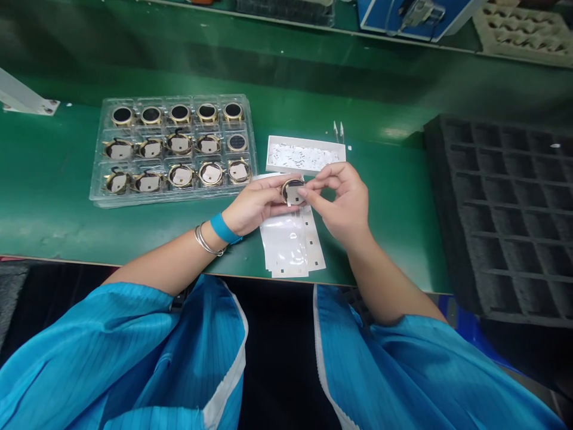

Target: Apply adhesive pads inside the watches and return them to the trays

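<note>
Above the front of the green bench, my left hand (250, 206) grips a round gold-rimmed watch case (293, 193), which has a pale square-cornered piece with a small dark square on its face. My right hand (344, 206) is closed in a pinch at the right edge of the case, thumb against it; whatever lies between its fingertips is hidden. White label sheets (286, 245) with small dark squares lie beneath both hands. Just behind stands a shallow white box (286, 169) containing many tiny pieces.
To the left sits a clear plastic tray (99, 173) with rows of gold watch cases. Tweezers (339, 131) lie behind the white box. A black foam tray (492, 227) with compartments fills the right side. A blue box (376, 18) and an egg-carton tray (519, 33) are on the back shelf.
</note>
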### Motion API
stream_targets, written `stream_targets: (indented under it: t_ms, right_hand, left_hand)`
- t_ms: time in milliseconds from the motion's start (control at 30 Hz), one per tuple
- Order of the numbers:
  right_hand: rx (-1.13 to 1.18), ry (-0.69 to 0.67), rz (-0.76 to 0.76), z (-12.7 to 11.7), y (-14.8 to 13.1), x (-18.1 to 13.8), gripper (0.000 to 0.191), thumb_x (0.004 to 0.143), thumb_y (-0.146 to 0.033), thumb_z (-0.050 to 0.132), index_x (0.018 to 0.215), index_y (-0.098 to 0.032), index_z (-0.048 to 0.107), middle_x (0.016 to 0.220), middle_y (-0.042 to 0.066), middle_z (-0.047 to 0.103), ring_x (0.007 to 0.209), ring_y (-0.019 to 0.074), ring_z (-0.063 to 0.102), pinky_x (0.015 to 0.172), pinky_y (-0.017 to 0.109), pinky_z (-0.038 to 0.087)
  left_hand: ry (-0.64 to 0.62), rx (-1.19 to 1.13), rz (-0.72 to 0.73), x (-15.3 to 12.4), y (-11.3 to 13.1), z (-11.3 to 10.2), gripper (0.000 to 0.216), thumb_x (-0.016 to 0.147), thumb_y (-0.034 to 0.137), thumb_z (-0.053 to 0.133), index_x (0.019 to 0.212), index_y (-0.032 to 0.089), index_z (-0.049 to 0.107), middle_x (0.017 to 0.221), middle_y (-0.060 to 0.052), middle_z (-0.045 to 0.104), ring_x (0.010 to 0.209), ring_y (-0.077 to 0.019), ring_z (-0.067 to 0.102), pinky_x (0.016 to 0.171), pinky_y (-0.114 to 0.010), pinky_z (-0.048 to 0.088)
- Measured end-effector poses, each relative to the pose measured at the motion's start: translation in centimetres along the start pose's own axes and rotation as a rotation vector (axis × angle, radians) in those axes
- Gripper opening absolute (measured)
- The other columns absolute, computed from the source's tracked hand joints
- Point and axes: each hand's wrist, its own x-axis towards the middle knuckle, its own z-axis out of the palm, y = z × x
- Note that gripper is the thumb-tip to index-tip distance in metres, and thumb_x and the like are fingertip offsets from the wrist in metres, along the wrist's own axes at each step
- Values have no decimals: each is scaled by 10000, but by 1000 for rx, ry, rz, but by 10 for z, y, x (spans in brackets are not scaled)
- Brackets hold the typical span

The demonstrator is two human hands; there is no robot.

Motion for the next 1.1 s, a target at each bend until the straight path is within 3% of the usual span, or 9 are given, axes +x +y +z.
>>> stream_targets:
  t_ms: [300, 667, 1100]
  right_hand:
    - [-81, 60, -66, 4, -8, -3, 264, 769, -227, 738, 838, -236, 483, 759, -52, 620, 718, 140, 644, 680, 305, 513]
    - [-143, 71, -89, 6, -8, -5, 220, 782, -213, 728, 812, -230, 510, 786, -43, 651, 747, 152, 650, 736, 336, 511]
    - [-203, 70, -105, 6, -10, -5, 186, 793, -209, 718, 799, -230, 533, 792, -34, 646, 779, 164, 645, 813, 367, 496]
  left_hand:
    - [-30, 129, 78, 2, -8, -3, 466, 758, 142, 766, 1211, 165, 658, 1003, -63, 744, 944, -172, 710, 949, -353, 566]
    - [20, 103, 108, 2, -12, 0, 451, 741, 138, 783, 1181, 156, 683, 826, -4, 724, 792, -122, 700, 880, -301, 599]
    - [31, 71, 119, 2, -12, 1, 382, 724, 118, 773, 1099, 160, 716, 804, 13, 687, 837, -124, 688, 887, -304, 590]
